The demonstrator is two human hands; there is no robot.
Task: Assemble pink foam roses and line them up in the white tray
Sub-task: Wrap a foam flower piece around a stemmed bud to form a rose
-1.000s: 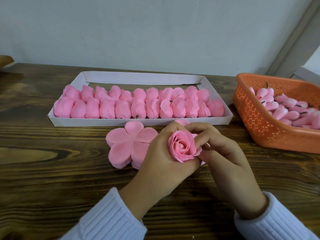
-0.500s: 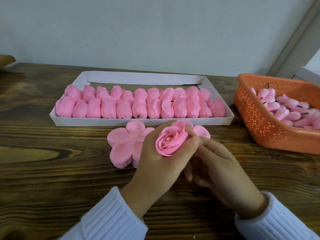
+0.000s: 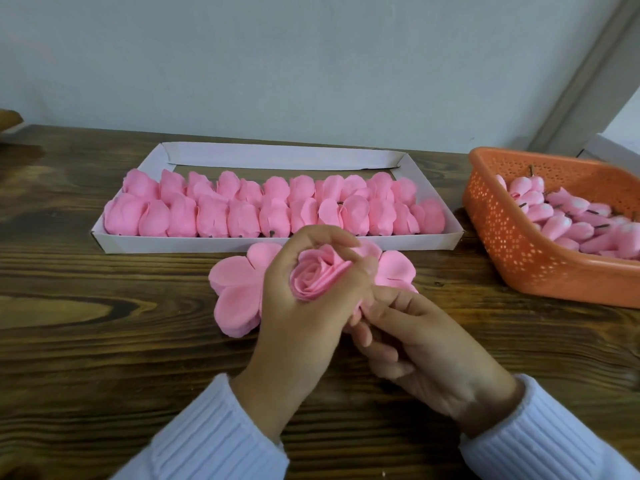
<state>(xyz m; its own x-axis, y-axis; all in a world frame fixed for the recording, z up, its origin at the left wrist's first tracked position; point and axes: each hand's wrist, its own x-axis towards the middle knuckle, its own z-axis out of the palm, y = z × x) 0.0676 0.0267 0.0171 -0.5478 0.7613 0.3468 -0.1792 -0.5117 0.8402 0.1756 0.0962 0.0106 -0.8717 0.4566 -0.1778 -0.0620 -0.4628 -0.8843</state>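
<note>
**A:** Where is the flower?

**B:** The half-built pink foam rose (image 3: 318,275) sits in the left hand (image 3: 301,323). Fingers and thumb curl round it, and the bloom faces up, above the dark wooden table (image 3: 104,341).

**A:** And the other hand?

**B:** The right hand (image 3: 426,351) lies just beside and below, fingers bent toward the rose's underside. The left hand hides whether they pinch a petal or only touch it, so I cannot tell.

**A:** Which way is the tray?

**B:** Straight ahead, just beyond the hands. The long white cardboard tray (image 3: 277,242) has its long axis running left to right, across the reach. Two rows of finished pink roses (image 3: 242,216) lie on their sides in its near part, and a bare strip shows along the far wall.

**A:** Which hand is nearer?

**B:** The left, I judge. It holds the rose and is closest to the tray's front wall.

**A:** And the supplies?

**B:** The stack of flat pink five-lobed foam petals (image 3: 235,285) lies on the table, partly under the hands. The orange perforated plastic basket (image 3: 519,251) of pink buds stands well to the right.
</note>
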